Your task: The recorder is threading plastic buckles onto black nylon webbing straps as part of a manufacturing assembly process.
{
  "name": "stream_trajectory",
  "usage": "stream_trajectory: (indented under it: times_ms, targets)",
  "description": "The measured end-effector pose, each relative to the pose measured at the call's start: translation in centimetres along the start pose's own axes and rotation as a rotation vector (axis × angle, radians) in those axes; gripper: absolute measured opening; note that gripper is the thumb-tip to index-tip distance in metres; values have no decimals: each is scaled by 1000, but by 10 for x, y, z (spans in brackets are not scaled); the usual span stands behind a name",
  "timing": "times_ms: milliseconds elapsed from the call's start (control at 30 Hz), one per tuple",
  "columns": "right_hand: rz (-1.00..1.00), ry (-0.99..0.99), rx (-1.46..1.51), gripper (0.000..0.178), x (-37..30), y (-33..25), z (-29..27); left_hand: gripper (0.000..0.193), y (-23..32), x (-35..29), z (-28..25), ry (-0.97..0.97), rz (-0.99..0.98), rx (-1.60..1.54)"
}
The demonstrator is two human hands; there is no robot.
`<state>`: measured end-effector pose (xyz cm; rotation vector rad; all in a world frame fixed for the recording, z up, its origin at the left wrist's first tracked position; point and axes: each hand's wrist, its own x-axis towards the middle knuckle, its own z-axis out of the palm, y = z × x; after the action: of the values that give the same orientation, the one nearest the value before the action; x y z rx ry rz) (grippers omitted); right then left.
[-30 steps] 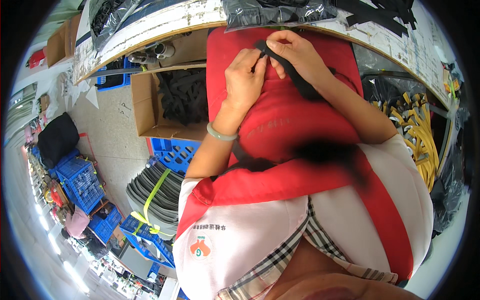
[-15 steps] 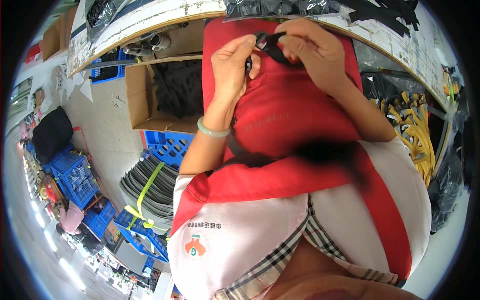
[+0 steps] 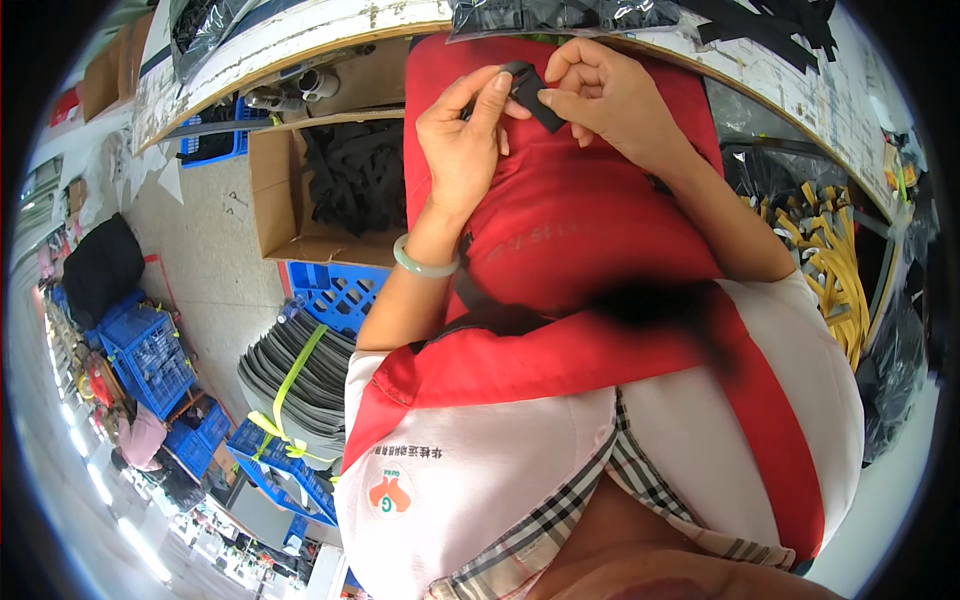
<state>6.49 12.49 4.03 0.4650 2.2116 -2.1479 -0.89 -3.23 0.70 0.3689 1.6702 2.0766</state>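
Above the red apron (image 3: 590, 210) over my lap, my left hand (image 3: 463, 140) pinches one end of a short black webbing strap (image 3: 541, 103) between thumb and forefinger. A small dark fitting, perhaps a buckle, shows at that end, mostly hidden by the fingertips. My right hand (image 3: 618, 108) comes from the other side, its thumb against the strap's edge and its fingers bent. The strap lies flat and slanted between the two hands.
Ahead runs a worn white table edge (image 3: 390, 18) with black straps (image 3: 770, 30) and plastic bags on it. Left stands a cardboard box (image 3: 275, 190) of black strapping, near blue crates (image 3: 340, 295) and a tied grey stack (image 3: 300, 375). Yellow straps (image 3: 835, 270) hang at right.
The strap has turned from a bunched loop to a flat piece slanting down to the right. My right hand has shifted its grip, and the dark fitting is now more hidden.
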Motion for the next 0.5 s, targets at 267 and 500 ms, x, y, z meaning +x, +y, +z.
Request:
stream_trajectory:
  times_ms: [267, 500]
  targets:
    - [-3, 22, 153, 13, 4, 10, 6, 15, 2, -2, -1, 6, 108, 89]
    - [293, -375, 400, 24, 11, 21, -10, 13, 14, -10, -12, -93, 47, 125]
